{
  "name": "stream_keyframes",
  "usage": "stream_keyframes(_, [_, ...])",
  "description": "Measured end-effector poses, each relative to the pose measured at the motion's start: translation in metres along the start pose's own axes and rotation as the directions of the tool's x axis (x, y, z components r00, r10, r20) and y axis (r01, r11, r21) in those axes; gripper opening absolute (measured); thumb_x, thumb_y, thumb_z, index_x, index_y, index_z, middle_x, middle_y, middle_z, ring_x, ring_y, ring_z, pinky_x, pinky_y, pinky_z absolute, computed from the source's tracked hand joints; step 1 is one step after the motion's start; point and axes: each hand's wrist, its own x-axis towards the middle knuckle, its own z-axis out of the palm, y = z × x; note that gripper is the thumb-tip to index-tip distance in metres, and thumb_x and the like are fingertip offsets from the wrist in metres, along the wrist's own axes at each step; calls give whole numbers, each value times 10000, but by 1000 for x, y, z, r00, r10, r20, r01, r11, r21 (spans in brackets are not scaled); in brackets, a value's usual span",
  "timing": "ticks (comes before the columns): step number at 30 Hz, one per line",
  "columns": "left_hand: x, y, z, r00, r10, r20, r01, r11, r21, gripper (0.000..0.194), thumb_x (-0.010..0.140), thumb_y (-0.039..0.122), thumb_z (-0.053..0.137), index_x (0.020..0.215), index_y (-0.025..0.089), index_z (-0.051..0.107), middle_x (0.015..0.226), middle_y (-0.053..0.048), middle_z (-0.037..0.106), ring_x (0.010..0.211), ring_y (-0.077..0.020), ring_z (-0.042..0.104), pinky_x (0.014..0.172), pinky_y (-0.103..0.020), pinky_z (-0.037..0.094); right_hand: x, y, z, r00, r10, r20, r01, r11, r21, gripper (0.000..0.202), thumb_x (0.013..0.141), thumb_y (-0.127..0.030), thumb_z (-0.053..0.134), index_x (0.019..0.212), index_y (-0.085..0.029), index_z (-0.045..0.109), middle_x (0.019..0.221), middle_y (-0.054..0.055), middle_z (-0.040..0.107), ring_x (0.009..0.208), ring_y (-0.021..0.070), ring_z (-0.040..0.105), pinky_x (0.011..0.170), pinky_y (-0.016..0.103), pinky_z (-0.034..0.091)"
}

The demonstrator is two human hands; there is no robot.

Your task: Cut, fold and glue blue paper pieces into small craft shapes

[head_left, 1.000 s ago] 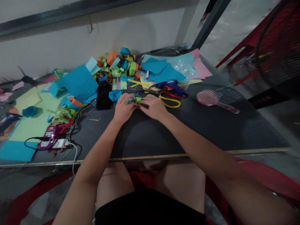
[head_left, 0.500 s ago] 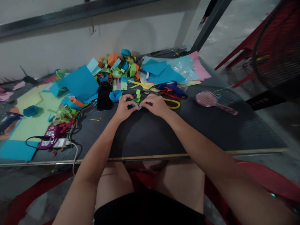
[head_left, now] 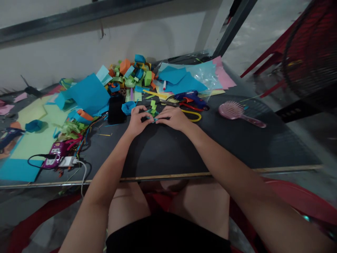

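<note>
- Your paper piece, small and part green, part blue, sits between your two hands at the middle of the desk, toward its far side.
- A second ago your fingers covered most of it; then its green part rose tall between them, and now that part shows shorter, with more blue beside it.
- The shift suggests close fingertip work at the near end, the piece being turned or bent rather than put down.
- The green part looks like a folded strip with crisp steps; the blue is partly hidden, so its full shape cannot be told.
- Your left hand is half curled, thumb and forefinger nearly meeting, apparently pinching the near blue edge.
- Your right hand is drawn narrow, its fingertips close against the thumb, apparently gripping the same edge.
- Just left of you lie a blue cup and a phone; to the right, a yellow handle and a glue gun.
- Farther off sits a heap of coloured paper shapes.
</note>
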Motion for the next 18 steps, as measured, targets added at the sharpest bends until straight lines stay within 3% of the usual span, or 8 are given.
stream_keyframes(6, [0, -1, 0, 1000, 6, 20, -6, 1000, -7, 88, 794, 307, 719, 800, 220, 728, 1110, -52, 536, 1150, -228, 490, 1062, -439, 337, 0, -2, 2, 1000, 3, 4, -3, 998, -62, 157, 865, -354, 653, 810, -256, 762, 807, 27, 741, 834, 203, 608, 754, 341, 457])
stream_keyframes(11, [0, 1, -1, 999, 25, 27, -25, 1000, 0, 94, 792, 320, 722, 814, 228, 728, 1116, -53, 535, 1151, -225, 485, 1061, -445, 339, 0, -4, -2, 1000, -15, 19, 17, 996, -83, 136, 803, -379, 718, 778, -248, 746, 782, 31, 718, 848, 212, 597, 747, 342, 452])
stream_keyframes(18, [-2, 4, -4, 987, 157, -15, -155, 983, 98, 111, 793, 341, 719, 758, 237, 735, 1079, -65, 554, 1115, -236, 494, 1020, -449, 372, 0, -9, -4, 997, -29, 76, 41, 986, -160, 145, 838, -289, 658, 748, -256, 767, 748, 35, 715, 825, 213, 594, 755, 364, 462])
